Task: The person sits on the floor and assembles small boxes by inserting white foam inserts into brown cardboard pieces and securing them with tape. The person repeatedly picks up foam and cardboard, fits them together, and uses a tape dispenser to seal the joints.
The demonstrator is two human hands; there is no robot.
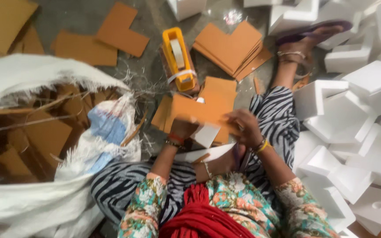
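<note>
Pressing cardboard sheet (199, 110) onto white foam corner (206, 134), left hand (182, 128) and right hand (243, 125) both grasp them; keep edges flush, tape dispenser (178, 59) at twelve o'clock.

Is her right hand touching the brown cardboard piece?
Touching: the head view shows the right hand gripping the edge of the cardboard piece.

The L-shaped cardboard piece (203, 110) looks matt, brown and stiff. The white foam corner block (206, 134) is matt and finely grained. The yellow tape dispenser (178, 57) is glossy plastic. The woven sack (45, 75) is coarse, with frayed edges.
</note>
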